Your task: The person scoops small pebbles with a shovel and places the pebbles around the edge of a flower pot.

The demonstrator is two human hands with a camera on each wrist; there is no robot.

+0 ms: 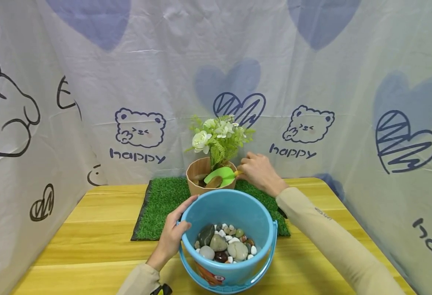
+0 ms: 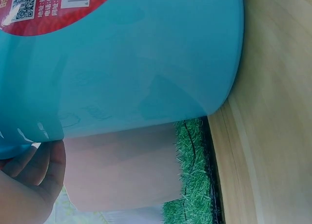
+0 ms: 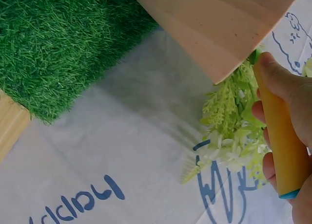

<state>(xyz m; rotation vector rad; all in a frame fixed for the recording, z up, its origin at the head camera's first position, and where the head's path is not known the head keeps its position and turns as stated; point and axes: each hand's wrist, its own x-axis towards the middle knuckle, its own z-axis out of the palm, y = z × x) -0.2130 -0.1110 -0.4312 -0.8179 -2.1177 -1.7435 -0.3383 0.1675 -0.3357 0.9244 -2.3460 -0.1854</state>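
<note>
My left hand (image 1: pixel 171 233) grips the rim of a blue bucket (image 1: pixel 230 205), thumb over the edge and fingers along the outside. Large and small stones (image 1: pixel 219 242) cover the bucket's bottom. In my right hand (image 1: pixel 258 172) is a toy trowel, its green blade (image 1: pixel 221 174) tilted over the opening of a flowerpot (image 1: pixel 195 174). A brown stone (image 1: pixel 214 182) shows at the blade, partly covering it; whether it rests on the blade or in the pot I cannot tell. The right wrist view shows my fingers curled round the yellow handle (image 3: pixel 280 131).
White artificial flowers (image 1: pixel 201 141) with green leaves rise from the pot. Pot and bucket stand close together, the pot on a grass mat (image 1: pixel 166 213) over a wooden table (image 1: pixel 101 229). A printed cloth (image 1: pixel 179 82) hangs behind and at both sides.
</note>
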